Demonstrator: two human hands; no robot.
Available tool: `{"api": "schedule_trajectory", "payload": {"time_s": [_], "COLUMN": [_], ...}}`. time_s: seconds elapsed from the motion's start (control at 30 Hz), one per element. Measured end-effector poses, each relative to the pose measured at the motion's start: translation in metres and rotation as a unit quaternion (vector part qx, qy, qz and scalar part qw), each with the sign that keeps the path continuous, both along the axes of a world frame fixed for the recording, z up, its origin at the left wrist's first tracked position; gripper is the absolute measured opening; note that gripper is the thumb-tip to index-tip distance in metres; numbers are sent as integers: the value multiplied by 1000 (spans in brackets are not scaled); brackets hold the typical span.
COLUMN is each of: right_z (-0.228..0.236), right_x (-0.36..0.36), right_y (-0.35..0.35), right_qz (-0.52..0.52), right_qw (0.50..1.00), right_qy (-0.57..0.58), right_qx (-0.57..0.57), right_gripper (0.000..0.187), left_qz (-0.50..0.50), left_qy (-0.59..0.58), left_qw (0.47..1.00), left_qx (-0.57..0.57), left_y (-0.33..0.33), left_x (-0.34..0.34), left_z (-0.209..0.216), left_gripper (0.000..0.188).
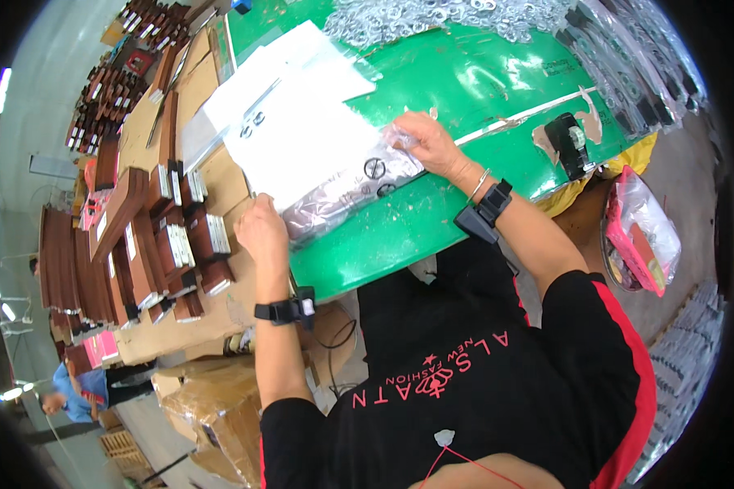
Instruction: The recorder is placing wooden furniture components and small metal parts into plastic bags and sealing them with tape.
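A clear plastic bag (326,204) with printed dark round marks lies along the near edge of the green table, its contents blurred by glare. My right hand (434,148) is closed on the bag's right end, bunching the film between fingers and thumb. At the other end, my left hand (263,231) has its fingers curled at the bag's left corner; what is pinched there is hard to make out. Beyond the bag, between my hands, spreads a stack of white plastic sheets or bags (289,122), washed out by bright light.
Brown wooden pieces (139,228) are piled on cardboard at left. Small bagged metal parts (448,18) heap at the far side of the green table (481,90). A black tape dispenser (569,145) sits at right, near a pink basket (628,228). Another person (81,391) stands at lower left.
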State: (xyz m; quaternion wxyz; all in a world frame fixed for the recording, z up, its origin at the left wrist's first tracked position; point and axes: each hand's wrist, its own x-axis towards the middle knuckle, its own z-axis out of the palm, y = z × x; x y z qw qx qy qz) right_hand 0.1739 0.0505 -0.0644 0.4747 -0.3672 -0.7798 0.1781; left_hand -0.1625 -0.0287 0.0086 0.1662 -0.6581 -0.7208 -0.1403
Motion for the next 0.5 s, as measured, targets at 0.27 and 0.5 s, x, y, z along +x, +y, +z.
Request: {"api": "schedule_trajectory", "payload": {"time_s": [0.27,0.5], "right_z": [10,7], "right_x": [1,0], "right_y": [-7,-1], "right_qz": [-17,-3], "right_qw": [1000,999], "right_qy": [-7,2], "right_qx": [-21,-38], "right_gripper": [24,22], "left_qz": [-304,-181], "left_qy": [-253,-315], "left_qw": [918,914], "left_qx": [5,-180], "left_y": [27,58], "left_x": [138,139], "left_z": [13,1], "left_gripper": [55,26]}}
